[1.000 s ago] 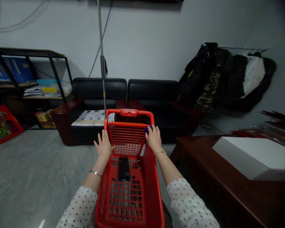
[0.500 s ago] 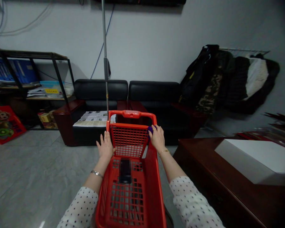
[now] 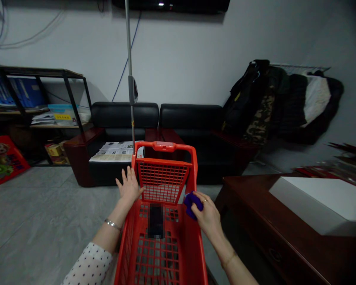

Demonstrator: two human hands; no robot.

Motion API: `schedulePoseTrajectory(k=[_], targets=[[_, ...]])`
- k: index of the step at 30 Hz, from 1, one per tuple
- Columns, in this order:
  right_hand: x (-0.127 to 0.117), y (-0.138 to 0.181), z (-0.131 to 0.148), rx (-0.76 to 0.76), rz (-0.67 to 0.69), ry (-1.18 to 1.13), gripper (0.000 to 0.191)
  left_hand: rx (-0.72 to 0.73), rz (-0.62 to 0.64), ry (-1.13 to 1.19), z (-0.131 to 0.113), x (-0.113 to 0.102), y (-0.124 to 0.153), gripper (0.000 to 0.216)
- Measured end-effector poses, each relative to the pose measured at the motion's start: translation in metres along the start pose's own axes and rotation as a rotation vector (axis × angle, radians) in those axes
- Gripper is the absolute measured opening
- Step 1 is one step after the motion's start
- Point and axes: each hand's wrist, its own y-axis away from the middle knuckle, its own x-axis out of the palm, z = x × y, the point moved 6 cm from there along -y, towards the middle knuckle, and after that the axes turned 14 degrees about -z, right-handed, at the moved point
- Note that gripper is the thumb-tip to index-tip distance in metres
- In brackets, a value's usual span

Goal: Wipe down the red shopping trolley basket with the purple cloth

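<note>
A red plastic shopping cart (image 3: 192,245) stands right in front of me, with its handle (image 3: 164,147) at the far end and grid openings in its walls and floor. My right hand (image 3: 209,213) is closed on a bunched purple cloth (image 3: 193,204), which lies against the top of the cart's right wall. At the left side, my left hand (image 3: 129,187) rests with fingers spread by the far corner, its thumb reaching over the rim. A dark, pixelated rectangular thing (image 3: 156,221) lies on the cart floor. A thin metal pole (image 3: 129,51) rises from the far left corner.
Black sofas (image 3: 192,118) line the wall, with newspapers (image 3: 114,151) on the left seat. On the right, a dark wooden desk (image 3: 249,206) bears a white box (image 3: 311,198). Coats (image 3: 267,107) hang behind it. A shelf (image 3: 47,71) with folders stands left.
My right hand has moved with the purple cloth from the far right corner toward me along the cart's right wall. The left hand stays by the far left corner, fingers spread wider.
</note>
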Motion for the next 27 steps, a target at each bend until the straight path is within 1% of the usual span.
schedulePoseTrajectory(k=[2, 4, 6, 7, 9, 11, 12, 14, 15, 17, 20, 22, 23, 25, 27], targets=[[-0.004, -0.039, -0.007, 0.039, -0.102, -0.022, 0.04, -0.067, -0.028, 0.052, -0.002, -0.005, -0.018, 0.099], [-0.002, -0.09, -0.012, 0.066, -0.23, -0.021, 0.042, -0.123, -0.067, 0.093, -0.007, -0.005, -0.037, 0.097], [0.011, -0.145, -0.016, 0.093, -0.32, 0.007, 0.043, -0.152, -0.092, 0.113, -0.016, 0.0, -0.05, 0.097], [0.021, -0.17, -0.018, 0.103, -0.343, 0.036, 0.044, -0.163, -0.1, 0.113, -0.019, 0.004, -0.053, 0.097], [0.048, -0.213, -0.02, 0.109, -0.325, 0.107, 0.045, -0.166, -0.123, 0.088, -0.026, 0.012, -0.054, 0.096], [0.081, -0.238, -0.025, 0.122, -0.211, 0.177, 0.047, -0.143, -0.152, 0.041, -0.029, 0.017, -0.051, 0.095], [0.096, -0.243, -0.029, 0.14, -0.137, 0.206, 0.048, -0.127, -0.164, 0.019, -0.03, 0.018, -0.049, 0.094], [0.12, -0.242, -0.037, 0.172, -0.014, 0.255, 0.053, -0.104, -0.178, -0.013, -0.03, 0.019, -0.045, 0.093], [0.127, -0.237, -0.04, 0.164, 0.02, 0.275, 0.056, -0.101, -0.179, -0.022, -0.029, 0.019, -0.044, 0.093], [0.132, -0.222, -0.042, 0.075, 0.037, 0.298, 0.056, -0.108, -0.176, -0.034, -0.029, 0.017, -0.045, 0.094], [0.122, -0.188, -0.038, -0.141, 0.011, 0.279, 0.052, -0.117, -0.173, -0.039, -0.03, 0.015, -0.046, 0.094], [0.108, -0.165, -0.038, -0.205, -0.016, 0.247, 0.05, -0.109, -0.168, -0.04, -0.031, 0.015, -0.045, 0.094], [0.1, -0.156, -0.039, -0.198, -0.028, 0.233, 0.048, -0.103, -0.164, -0.04, -0.031, 0.015, -0.045, 0.094], [0.084, -0.15, -0.041, -0.12, -0.065, 0.205, 0.046, -0.093, -0.161, -0.043, -0.032, 0.016, -0.043, 0.095], [0.072, -0.162, -0.039, -0.028, -0.145, 0.157, 0.045, -0.085, -0.164, -0.045, -0.033, 0.016, -0.041, 0.097]])
